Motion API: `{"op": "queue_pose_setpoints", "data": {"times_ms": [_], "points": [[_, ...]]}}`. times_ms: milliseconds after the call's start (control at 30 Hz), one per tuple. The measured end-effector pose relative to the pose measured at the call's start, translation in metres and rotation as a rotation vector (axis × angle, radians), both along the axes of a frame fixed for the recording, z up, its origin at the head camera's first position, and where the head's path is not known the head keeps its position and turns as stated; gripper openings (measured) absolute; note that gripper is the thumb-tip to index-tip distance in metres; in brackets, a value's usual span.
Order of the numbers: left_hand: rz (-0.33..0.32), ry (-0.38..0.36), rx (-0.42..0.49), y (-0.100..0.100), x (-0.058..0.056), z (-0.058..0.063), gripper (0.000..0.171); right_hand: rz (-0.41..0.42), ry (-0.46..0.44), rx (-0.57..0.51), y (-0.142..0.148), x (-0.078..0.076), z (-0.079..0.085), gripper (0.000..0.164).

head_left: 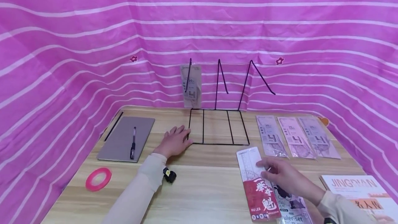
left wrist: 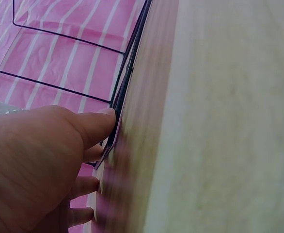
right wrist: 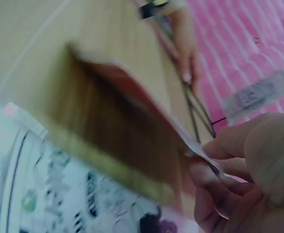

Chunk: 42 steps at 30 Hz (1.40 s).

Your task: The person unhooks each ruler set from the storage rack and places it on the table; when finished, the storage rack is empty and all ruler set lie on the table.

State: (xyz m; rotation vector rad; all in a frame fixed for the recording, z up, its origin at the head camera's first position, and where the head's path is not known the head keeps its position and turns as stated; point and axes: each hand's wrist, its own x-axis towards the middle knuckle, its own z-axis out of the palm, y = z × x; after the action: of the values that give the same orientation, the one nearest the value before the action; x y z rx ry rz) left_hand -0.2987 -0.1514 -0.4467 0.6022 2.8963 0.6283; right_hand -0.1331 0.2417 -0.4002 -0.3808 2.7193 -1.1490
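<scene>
My right hand [head_left: 284, 177] pinches the right edge of a red-and-white ruler pack [head_left: 259, 186], marked RULER. In the right wrist view the pack is seen nearly edge-on and blurred, thumb and fingers gripping one side. A second pack, labelled ruler-set [head_left: 292, 206], lies beneath, partly covered by the hand and the red pack. My left hand [head_left: 174, 143] rests on the table at the front left corner of a black wire rack [head_left: 220, 144], its thumb touching the wire in the left wrist view. From the rack's left hook hangs one clear ruler pack [head_left: 191, 86].
Three ruler packs [head_left: 298, 137] lie in a row at the right. Nearer are books [head_left: 357, 186]. At left, a grey notebook [head_left: 119, 139] carries a pen [head_left: 133, 144], with a pink tape roll [head_left: 98, 179] in front. Pink striped cloth [head_left: 199, 17] surrounds the table.
</scene>
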Motion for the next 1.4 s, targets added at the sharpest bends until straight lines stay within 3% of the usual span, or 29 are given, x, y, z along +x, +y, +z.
{"op": "queue_pose_setpoints", "data": {"times_ms": [133, 300, 467, 633, 767, 900, 1000, 1067, 1167, 1267, 1400], "points": [[0.004, -0.014, -0.005, -0.001, 0.000, -0.003, 0.064, 0.030, 0.107, 0.066, -0.002, 0.002, -0.012, 0.035], [0.002, -0.003, -0.016, -0.002, -0.002, -0.002, 0.063, 0.040, 0.146, 0.144, -0.002, 0.004, -0.020, 0.034], [-0.001, 0.000, -0.012, 0.000, -0.004, 0.000, 0.063, 0.013, 0.140, 0.225, -0.003, 0.005, -0.020, 0.033], [-0.001, 0.003, -0.007, 0.003, -0.003, 0.004, 0.063, -0.002, 0.231, 0.267, -0.001, -0.001, -0.013, 0.021], [0.001, 0.006, -0.004, 0.004, -0.002, 0.004, 0.063, -0.059, 0.292, 0.234, 0.000, -0.024, -0.005, 0.016], [0.018, -0.004, -0.007, 0.004, 0.001, -0.001, 0.063, -0.066, 0.330, 0.242, -0.002, -0.063, -0.005, 0.037], [0.031, -0.003, -0.012, 0.001, 0.000, -0.006, 0.063, -0.045, 0.325, 0.290, -0.006, -0.095, -0.010, 0.050], [0.029, -0.005, -0.002, 0.001, 0.001, -0.009, 0.062, -0.028, 0.275, 0.310, -0.008, -0.111, -0.015, 0.047], [0.018, -0.001, 0.037, 0.002, 0.001, -0.011, 0.062, -0.021, 0.190, 0.315, -0.009, -0.123, -0.024, 0.052], [0.026, 0.010, 0.126, 0.001, -0.004, -0.006, 0.061, -0.014, 0.143, 0.344, -0.008, -0.126, -0.029, 0.065], [0.098, 0.033, 0.333, -0.004, -0.025, 0.020, 0.059, 0.000, 0.189, 0.401, -0.012, -0.129, -0.028, 0.074]]}}
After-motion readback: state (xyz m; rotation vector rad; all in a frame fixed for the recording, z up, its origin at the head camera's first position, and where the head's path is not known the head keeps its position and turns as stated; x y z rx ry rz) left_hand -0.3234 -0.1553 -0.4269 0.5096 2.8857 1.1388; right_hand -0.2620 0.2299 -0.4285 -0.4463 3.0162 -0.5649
